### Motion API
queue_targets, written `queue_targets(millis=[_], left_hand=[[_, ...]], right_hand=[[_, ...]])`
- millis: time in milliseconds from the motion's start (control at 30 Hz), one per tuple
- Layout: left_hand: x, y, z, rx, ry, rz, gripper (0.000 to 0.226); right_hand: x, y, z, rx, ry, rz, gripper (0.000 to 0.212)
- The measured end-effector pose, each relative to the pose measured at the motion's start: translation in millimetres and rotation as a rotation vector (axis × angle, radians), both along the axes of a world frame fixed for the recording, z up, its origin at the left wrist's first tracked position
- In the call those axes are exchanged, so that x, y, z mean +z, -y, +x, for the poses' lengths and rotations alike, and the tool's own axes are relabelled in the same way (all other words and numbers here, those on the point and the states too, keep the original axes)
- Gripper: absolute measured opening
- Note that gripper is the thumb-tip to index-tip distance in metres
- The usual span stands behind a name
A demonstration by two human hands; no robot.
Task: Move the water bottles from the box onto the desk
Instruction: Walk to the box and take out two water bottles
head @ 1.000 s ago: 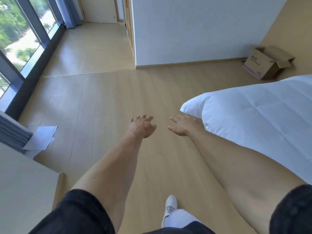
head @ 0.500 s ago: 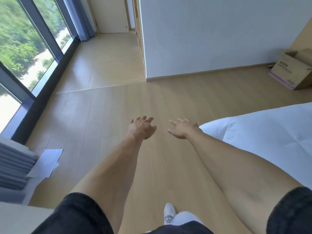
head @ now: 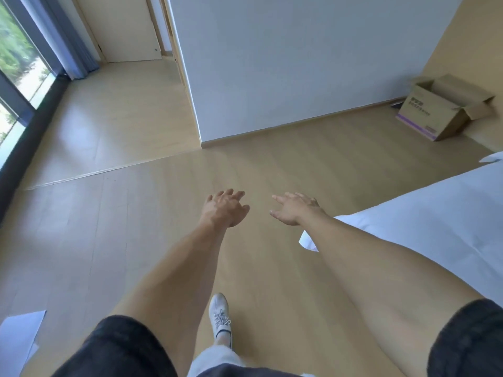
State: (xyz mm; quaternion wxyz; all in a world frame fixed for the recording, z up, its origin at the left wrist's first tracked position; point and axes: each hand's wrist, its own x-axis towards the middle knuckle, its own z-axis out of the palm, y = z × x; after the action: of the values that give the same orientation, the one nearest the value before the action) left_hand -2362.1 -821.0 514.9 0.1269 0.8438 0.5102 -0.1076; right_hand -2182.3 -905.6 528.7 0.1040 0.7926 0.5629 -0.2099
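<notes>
Bare forearms, short dark sleeves (head: 122, 346), light grey trousers (head: 215, 359), a white laced sneaker (head: 219, 312).

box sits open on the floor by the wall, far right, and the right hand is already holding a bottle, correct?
Not quite. The box does sit open on the floor by the wall at the far right, but the right hand holds nothing: its fingers are spread, and no bottle shows anywhere. The head view shows this.
</notes>
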Motion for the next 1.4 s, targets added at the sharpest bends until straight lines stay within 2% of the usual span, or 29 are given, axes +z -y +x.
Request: queue_targets(millis=[500, 900, 1167, 1400], left_hand=[[9.8, -280.2, 120.2, -0.315, 0.029, -0.021, 0.059], [-12.4, -381.0, 248.3, -0.481, -0.008, -0.058, 0.06], [-6.8, -450.3, 378.7, -0.51, 0.004, -0.056, 0.059], [2.2, -487.0, 487.7, -0.528, 0.026, -0.085, 0.059]], right_hand=[[16.9, -221.1, 92.8, -0.329, 0.028, 0.012, 0.065], [-4.2, -311.0, 194.4, -0.465, 0.0, -0.02, 0.065], [-9.1, -384.7, 309.0, -0.493, -0.028, 0.003, 0.063], [-1.9, -418.5, 410.8, -0.526, -0.02, -0.003, 0.063]])
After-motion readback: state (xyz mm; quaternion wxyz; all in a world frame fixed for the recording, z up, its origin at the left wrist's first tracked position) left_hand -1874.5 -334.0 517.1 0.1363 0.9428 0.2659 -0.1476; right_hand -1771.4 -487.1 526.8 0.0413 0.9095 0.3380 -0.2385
